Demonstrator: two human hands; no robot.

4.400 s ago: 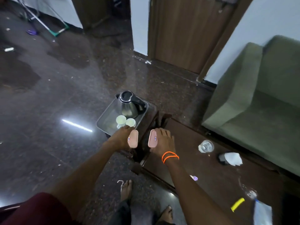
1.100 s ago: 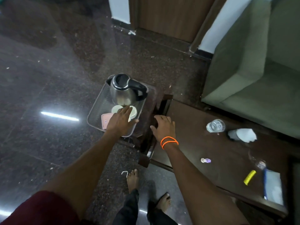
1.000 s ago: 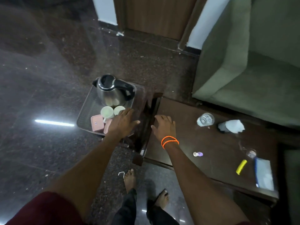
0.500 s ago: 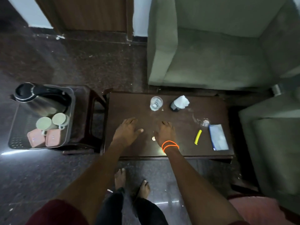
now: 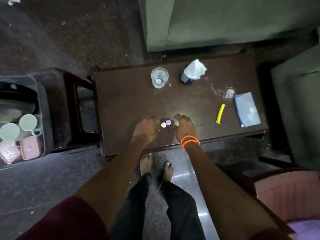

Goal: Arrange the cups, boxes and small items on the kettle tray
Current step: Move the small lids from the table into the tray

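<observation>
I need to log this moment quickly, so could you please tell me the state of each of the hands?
Left hand: open, holding nothing, beside the two small caps.
Right hand: open, holding nothing.

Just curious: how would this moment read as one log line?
left hand: open | right hand: open | both beside two small caps | table

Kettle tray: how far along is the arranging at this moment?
Done: two cups and two pink boxes sit in the kettle tray. In hand: left hand and right hand flank two small round items on the table, neither gripped. Left: getting those items onto the tray.
</observation>
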